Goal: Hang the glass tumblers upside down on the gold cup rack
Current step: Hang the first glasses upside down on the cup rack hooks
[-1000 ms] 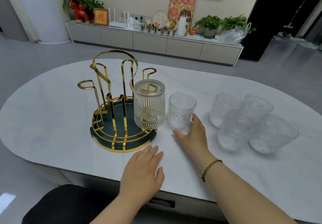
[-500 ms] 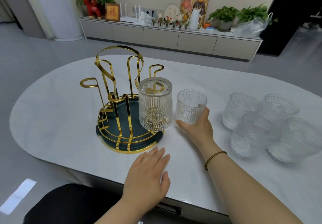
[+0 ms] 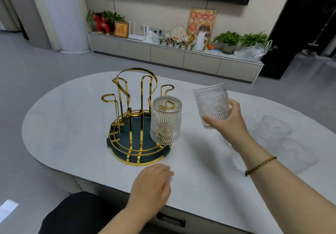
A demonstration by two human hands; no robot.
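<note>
The gold cup rack (image 3: 135,95) stands on its dark round tray (image 3: 125,142) at the table's left middle. One ribbed glass tumbler (image 3: 166,120) hangs upside down on the rack's front right hook. My right hand (image 3: 230,122) grips a second tumbler (image 3: 212,102), upright and lifted above the table to the right of the rack. My left hand (image 3: 151,184) lies flat on the table in front of the tray, holding nothing. Several more tumblers (image 3: 275,128) stand at the right, partly hidden by my right forearm.
The white oval table (image 3: 69,128) ends close to my body at the front edge, with a drawer handle (image 3: 171,220) below. A low cabinet (image 3: 171,55) with plants and ornaments stands far behind across open floor.
My right hand closed on the tumbler beside the rack and lifted it up and to the right off the table. The left hand stayed flat on the table.
</note>
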